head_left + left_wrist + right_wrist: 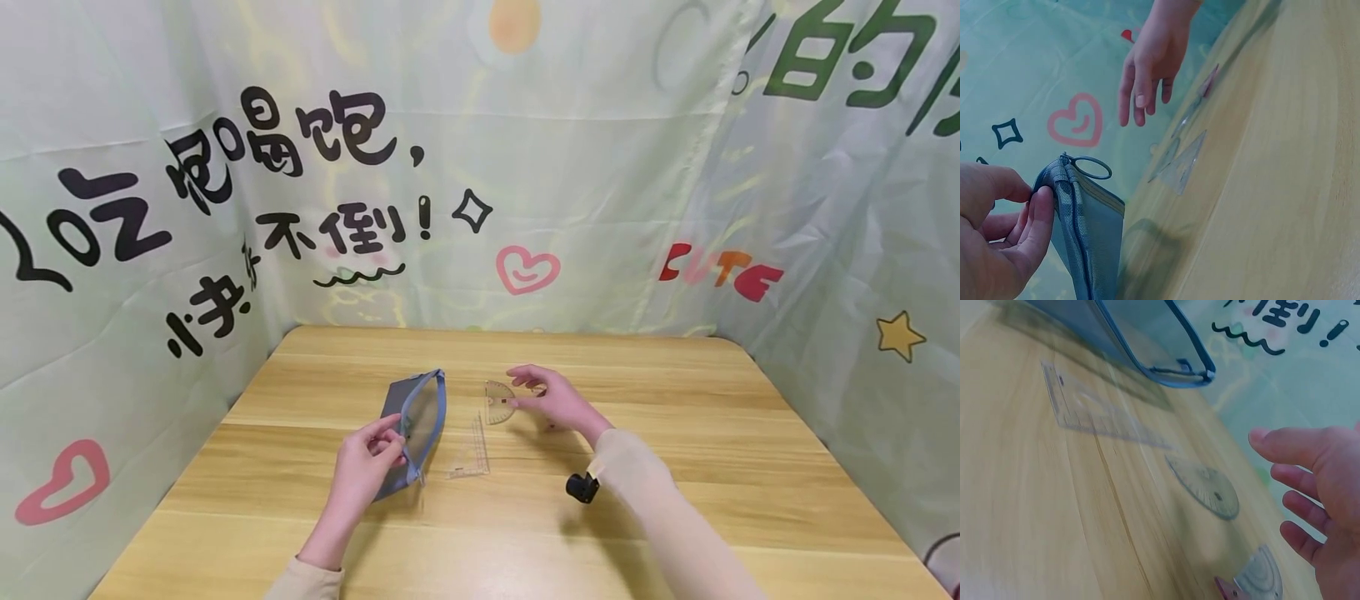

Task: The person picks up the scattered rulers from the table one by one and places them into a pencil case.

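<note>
- Nearest, our wood-grained table (480, 554) carries a soft glare.
- Next, our left hand (369, 458) pinches the blue pouch (427, 417), left of a clear set square (481, 460).
- Farther, our right hand (558, 405), fingers loosely parted, hovers near a clear protractor (495, 403).
- Beyond, printed cloth (585, 183) walls us in.

On my feeds I count one blue zip pouch (1099, 234), one clear set square (1094, 422), one clear protractor (1210, 490), plus one clear curved piece (1263, 574) whose kind I can't tell.
</note>
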A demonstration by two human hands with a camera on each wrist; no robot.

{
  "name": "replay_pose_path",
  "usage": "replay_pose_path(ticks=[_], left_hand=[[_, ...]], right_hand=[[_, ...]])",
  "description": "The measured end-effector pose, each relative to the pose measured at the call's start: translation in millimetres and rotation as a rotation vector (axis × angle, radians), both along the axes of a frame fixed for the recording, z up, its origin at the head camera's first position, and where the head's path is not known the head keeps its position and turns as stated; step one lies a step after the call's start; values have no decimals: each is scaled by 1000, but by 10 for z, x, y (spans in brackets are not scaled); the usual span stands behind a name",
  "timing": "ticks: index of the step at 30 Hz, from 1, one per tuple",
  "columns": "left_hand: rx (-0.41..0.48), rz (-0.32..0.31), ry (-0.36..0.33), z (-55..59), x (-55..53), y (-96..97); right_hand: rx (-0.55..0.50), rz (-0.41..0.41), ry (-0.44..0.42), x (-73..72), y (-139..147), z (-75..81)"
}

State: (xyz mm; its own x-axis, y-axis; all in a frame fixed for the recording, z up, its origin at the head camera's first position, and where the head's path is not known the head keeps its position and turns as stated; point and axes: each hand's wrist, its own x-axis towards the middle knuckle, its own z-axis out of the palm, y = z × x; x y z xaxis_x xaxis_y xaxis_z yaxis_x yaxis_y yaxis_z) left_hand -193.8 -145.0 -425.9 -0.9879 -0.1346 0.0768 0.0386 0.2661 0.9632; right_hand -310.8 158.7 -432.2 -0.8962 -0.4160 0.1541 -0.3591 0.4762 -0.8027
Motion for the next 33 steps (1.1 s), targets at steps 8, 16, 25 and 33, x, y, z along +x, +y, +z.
replay_pose_path(ticks=[8, 16, 25, 33], left_hand=[[0, 3, -2, -16, -10, 7], [-2, -1, -3, -19, -14, 7], [4, 1, -7, -25, -15, 10], [6, 0, -6, -31, -18, 3]], right_hand=[[-1, -24, -16, -24, 236, -23], [39, -98, -8, -33, 462, -69], [47, -129, -1, -14, 645, -220], [41, -166, -28, 48, 734, -257]])
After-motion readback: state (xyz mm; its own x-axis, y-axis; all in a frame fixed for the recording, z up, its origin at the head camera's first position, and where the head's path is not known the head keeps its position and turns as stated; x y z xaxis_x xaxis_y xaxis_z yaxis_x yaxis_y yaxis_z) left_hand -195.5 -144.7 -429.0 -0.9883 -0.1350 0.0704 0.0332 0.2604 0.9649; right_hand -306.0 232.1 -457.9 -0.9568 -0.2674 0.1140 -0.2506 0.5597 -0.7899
